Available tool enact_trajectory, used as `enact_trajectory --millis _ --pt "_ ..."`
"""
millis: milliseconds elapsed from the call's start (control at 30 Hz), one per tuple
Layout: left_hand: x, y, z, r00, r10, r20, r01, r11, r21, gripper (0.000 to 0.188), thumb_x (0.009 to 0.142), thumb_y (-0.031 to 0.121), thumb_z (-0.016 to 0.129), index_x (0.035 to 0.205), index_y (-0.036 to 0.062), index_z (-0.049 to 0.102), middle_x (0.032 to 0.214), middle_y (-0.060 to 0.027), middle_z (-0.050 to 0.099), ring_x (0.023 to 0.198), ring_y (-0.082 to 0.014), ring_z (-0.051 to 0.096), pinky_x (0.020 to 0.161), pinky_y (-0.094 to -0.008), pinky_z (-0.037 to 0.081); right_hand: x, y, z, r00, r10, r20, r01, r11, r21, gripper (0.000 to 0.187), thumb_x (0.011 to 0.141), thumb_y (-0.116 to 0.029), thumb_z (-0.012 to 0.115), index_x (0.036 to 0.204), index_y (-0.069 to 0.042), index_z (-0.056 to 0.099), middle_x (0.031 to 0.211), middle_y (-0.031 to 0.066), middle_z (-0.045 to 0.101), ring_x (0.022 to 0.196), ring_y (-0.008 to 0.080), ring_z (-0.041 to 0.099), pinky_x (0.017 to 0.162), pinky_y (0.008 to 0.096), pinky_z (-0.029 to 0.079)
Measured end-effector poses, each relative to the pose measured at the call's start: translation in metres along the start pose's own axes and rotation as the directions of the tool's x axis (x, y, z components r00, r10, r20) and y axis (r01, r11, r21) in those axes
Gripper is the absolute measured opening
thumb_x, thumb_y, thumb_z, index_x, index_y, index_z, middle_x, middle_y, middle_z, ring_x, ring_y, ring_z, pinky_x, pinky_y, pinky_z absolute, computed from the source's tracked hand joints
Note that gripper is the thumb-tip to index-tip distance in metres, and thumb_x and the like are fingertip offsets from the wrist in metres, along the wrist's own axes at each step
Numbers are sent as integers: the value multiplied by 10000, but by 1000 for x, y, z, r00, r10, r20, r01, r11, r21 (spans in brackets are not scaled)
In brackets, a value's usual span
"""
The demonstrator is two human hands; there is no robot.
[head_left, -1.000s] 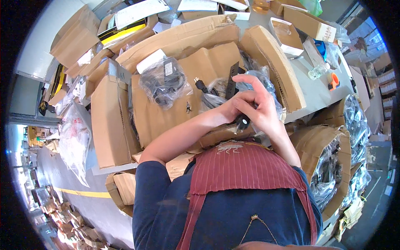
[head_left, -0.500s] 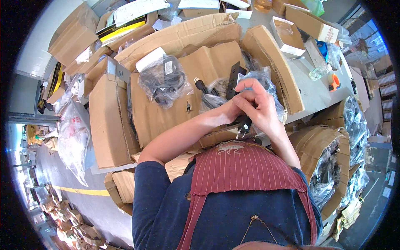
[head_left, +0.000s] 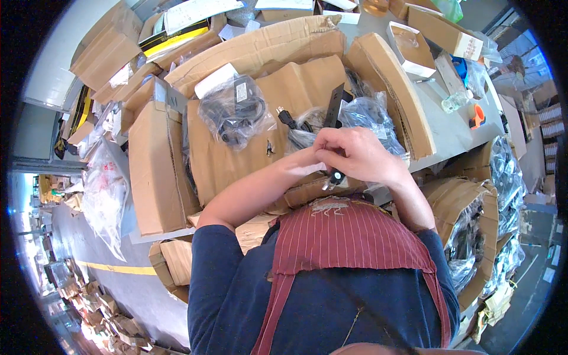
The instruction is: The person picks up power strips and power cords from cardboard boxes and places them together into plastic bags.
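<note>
My right hand [head_left: 364,152] is curled shut in front of my chest, its fingertips meeting my left hand [head_left: 322,155]. What the right fingers pinch is hidden. Most of my left hand lies behind the right; it appears closed around a black power cord. Below both hands a black plug [head_left: 336,177] pokes out, its metal prongs toward my apron. Beyond the fingers a long black power strip [head_left: 335,105] stands up at a slant, its lower end covered by the hands. Another black plug [head_left: 286,117] with a bagged cord lies just left of the strip.
A large open carton [head_left: 157,177] holds cardboard sheet and a bagged black adapter with cable [head_left: 234,112]. More clear-bagged goods [head_left: 373,118] lie at its right. On the grey table are a small white box [head_left: 409,50] and an orange tape roll [head_left: 477,116]. Another carton [head_left: 438,195] stands at my right.
My right hand has lowered and moved slightly left, and its raised, spread fingers have curled in over my left hand. The held plug has shifted a little to the left.
</note>
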State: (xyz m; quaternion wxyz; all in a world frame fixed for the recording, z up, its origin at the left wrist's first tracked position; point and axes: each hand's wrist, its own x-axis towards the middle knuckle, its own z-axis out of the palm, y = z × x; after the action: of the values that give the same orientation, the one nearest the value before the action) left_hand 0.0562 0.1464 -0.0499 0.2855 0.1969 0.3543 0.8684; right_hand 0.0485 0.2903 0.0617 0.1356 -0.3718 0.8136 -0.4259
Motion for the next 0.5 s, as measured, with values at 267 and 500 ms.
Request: enact_trajectory --millis 267,500 --pt "-2 2 -1 1000 17 0 -17 1000 24 302 1001 209 481 1248 79 596 1205 -60 614 1173 -151 544 1018 -334 417 15 -4 11 992 -66 104 91 962 -257 139 877 -216 611 909 -81 618 795 143 688 751 357 668 634 473 508" --pt "-6 3 -3 999 33 -16 -32 999 32 302 1001 212 481 1244 78 599 1195 -63 619 1164 -153 549 1012 -336 422 18 -14 11 983 -71 172 83 994 -67 128 855 -185 637 896 -65 616 782 150 687 741 353 673 632 451 516"
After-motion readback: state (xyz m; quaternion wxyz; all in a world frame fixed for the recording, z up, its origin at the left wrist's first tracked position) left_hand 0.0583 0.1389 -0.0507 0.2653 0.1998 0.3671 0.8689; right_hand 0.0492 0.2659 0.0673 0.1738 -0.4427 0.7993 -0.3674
